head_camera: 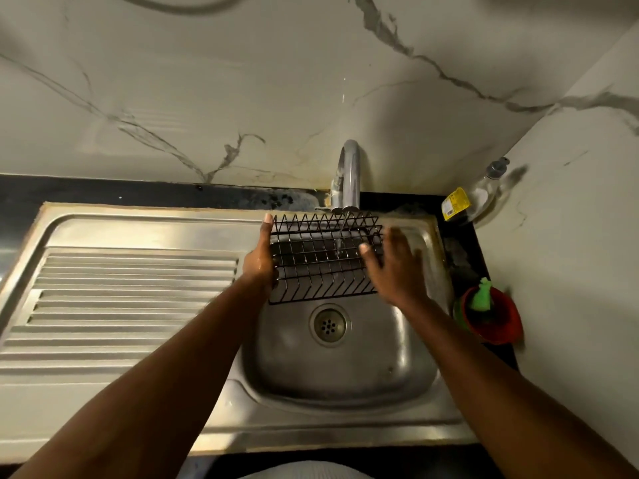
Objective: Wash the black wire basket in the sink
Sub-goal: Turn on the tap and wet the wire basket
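The black wire basket hangs over the steel sink, under the curved tap. A thin stream of water runs from the spout onto its grid floor. My left hand grips the basket's left end, thumb up along the rim. My right hand lies flat against the basket's right end with its fingers spread, blurred by motion; whether it grips the wires is unclear.
A ribbed steel draining board lies left of the bowl. The drain sits below the basket. At the right wall stand a clear soap bottle with a yellow label and a red tub holding a green scrubber.
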The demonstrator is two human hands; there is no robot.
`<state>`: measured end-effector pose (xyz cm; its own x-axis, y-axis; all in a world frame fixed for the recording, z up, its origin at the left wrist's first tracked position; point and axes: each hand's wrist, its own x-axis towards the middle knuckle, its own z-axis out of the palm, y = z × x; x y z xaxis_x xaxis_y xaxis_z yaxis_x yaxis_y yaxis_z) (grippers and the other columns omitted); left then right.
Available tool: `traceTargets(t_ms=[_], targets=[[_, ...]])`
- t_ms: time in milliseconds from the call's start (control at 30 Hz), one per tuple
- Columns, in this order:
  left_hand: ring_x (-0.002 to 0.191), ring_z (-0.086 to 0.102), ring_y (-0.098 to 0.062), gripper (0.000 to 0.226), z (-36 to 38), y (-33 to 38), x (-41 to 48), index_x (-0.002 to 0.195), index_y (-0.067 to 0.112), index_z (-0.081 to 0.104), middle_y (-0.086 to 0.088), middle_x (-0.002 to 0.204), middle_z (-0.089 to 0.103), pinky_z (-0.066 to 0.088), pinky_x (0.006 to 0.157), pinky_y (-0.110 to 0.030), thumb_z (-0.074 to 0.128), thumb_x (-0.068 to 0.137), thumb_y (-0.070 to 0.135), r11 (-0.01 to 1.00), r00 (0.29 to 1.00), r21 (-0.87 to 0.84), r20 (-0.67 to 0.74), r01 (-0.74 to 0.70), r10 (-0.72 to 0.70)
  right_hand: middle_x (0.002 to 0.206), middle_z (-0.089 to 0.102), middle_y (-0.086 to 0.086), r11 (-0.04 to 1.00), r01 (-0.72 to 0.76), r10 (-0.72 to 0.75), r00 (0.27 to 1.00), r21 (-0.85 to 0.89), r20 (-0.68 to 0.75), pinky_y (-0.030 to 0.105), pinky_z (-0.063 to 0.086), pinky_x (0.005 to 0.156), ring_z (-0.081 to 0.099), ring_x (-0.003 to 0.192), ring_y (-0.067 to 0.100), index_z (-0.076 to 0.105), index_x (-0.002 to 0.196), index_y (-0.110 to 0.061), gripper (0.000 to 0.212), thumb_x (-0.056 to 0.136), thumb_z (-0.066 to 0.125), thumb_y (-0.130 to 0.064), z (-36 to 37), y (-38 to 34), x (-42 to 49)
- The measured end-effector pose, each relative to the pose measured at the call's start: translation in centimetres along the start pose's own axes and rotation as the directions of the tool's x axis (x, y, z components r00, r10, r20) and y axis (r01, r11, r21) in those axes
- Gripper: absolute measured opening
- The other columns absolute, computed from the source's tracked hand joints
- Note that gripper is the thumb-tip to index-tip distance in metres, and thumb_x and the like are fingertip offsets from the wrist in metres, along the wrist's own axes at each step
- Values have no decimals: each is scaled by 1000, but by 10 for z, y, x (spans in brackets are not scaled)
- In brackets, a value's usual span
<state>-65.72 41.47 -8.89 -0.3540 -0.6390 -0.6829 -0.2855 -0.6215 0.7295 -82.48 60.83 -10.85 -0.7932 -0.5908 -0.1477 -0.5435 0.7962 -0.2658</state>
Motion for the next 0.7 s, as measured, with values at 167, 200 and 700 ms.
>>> traceTargets(t_ms=[167,200,700], targets=[[94,57,-22,135,1,1,8,145,23,58,-14,128,70,47,76,-40,55,40,110,999,999,2,10,36,-36,165,27,20,971,-216,223,973,100,-66,60,11,125,21,154,35,29,159,-7,98,94,8,-77,11,-22,-11],[93,57,-22,136,2,1,9,145,24,57,-15,129,69,47,73,-39,55,40,110,999,999,2,19,34,-34,167,21,21,981,-177,185,975,76,-121,60,8,125,14,156,36,23,160,-7,92,98,13,-73,14,-35,-20],[107,62,-24,134,0,0,2,151,19,51,-12,131,69,49,86,-39,53,51,107,999,999,15,22,44,-44,168,27,-2,941,316,-334,924,-121,-188,65,3,122,18,157,14,32,160,-21,64,104,35,-52,13,-10,-68]])
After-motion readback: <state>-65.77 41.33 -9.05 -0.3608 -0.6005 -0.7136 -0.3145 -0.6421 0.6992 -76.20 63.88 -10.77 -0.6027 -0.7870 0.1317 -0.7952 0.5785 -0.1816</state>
